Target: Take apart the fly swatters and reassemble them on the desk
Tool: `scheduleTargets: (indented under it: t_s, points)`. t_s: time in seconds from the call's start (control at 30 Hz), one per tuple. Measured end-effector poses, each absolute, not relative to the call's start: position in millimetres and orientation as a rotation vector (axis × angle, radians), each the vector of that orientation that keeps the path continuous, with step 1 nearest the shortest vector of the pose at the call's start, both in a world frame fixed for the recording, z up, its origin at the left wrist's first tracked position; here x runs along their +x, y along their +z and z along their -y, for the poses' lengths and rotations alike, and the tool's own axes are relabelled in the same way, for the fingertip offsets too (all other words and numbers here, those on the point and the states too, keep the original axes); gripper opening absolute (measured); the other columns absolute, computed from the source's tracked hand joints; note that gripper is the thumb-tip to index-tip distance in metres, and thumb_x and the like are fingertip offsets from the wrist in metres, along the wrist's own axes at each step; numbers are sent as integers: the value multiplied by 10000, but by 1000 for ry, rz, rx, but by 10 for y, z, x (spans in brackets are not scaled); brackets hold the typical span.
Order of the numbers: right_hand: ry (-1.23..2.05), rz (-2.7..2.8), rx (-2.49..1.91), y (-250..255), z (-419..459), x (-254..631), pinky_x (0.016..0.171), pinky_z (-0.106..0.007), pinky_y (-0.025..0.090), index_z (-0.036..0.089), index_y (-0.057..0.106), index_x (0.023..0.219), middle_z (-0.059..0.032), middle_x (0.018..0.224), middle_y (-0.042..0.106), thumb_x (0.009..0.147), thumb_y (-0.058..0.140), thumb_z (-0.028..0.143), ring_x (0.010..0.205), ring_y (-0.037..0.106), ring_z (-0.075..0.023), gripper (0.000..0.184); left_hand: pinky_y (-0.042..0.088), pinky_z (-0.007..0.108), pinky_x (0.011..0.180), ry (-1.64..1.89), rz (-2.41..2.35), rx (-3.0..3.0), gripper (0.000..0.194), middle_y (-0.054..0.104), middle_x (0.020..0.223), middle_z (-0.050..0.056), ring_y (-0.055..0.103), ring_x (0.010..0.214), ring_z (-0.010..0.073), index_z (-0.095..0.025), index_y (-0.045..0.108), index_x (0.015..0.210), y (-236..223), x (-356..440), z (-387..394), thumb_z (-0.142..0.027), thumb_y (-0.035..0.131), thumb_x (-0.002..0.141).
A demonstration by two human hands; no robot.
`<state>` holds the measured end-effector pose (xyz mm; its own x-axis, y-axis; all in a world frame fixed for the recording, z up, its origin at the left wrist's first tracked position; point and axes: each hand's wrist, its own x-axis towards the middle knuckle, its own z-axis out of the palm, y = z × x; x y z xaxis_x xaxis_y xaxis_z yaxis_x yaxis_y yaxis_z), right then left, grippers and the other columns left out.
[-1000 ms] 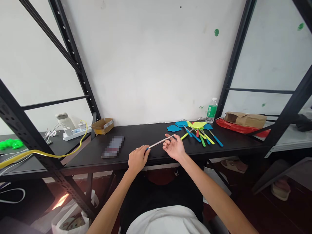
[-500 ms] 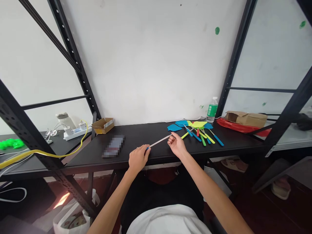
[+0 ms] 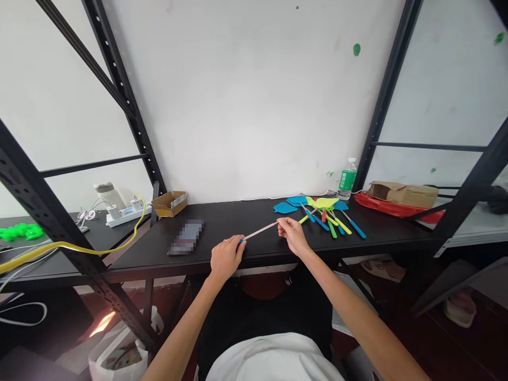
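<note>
A thin metal rod with a blue handle stretches between my hands, above the front part of the black table. My left hand is closed round the blue handle end. With fingers pinched, my right hand grips the far tip of the rod; that tip is hidden by the fingers. No flat head shows on this rod. Just beyond my right hand lies a pile of what look like fly swatters, with flat blue heads, yellow-green heads and slim coloured handles.
A small open cardboard box and a blurred phone are on the table's left side. At the back right stands a water bottle. A brown box rests on red plastic. Black shelf posts frame the table.
My right hand has shifted slightly right and turned, its fingers now pinched on the rod's tip. The left hand stays on the handle. The view has moved a little.
</note>
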<state>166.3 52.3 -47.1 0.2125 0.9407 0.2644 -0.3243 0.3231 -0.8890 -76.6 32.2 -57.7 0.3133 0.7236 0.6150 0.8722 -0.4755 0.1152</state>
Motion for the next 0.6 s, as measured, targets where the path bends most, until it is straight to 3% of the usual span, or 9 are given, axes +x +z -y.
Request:
scheduleTargets:
  t_s: [0.6]
  points:
    - [755,1434,-1043,-535,-496,1612,569,-276,437,195,614,704,-37,643,643,844,617,511,586,576,-156,346,413,288,700,-869,1415,-2347,337,733,1097,27,676,869,199,-266,648,1149,-598,-759,-339,-398,364,1025]
